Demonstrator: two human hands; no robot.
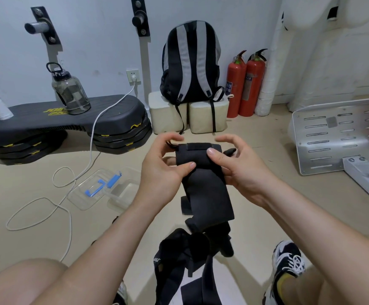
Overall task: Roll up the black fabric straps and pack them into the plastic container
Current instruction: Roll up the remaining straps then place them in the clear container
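At far left, a black exercise step (64, 119) carried a smoky water jug (70, 91). A white charging cable (69, 172) trailed from it across the floor (267, 172). Just right of the cable lay the clear plastic container (104, 188), open and low on the floor. It held only blue clips and no straps yet, and it sat within likely easy reach for packing.

At centre, the left hand (163, 170) gripped the black fabric strap (203, 177) in mid-air. Its thumb lay on the front and its fingers (170, 137) curled over the top edge, apparently to start a tight roll. The strap hung downward toward a loose heap of further straps (190, 249) between the person's feet, waiting their turn.

The right hand (243, 170) pinned the strap's other top corner under its thumb. Its upper fingers were spread loose above, and its lower ones were hidden behind the cloth, probably steadying the width.

Behind stood a backpack (190, 62) and two red fire extinguishers (245, 84). At far right was a slotted white metal panel (337, 137).
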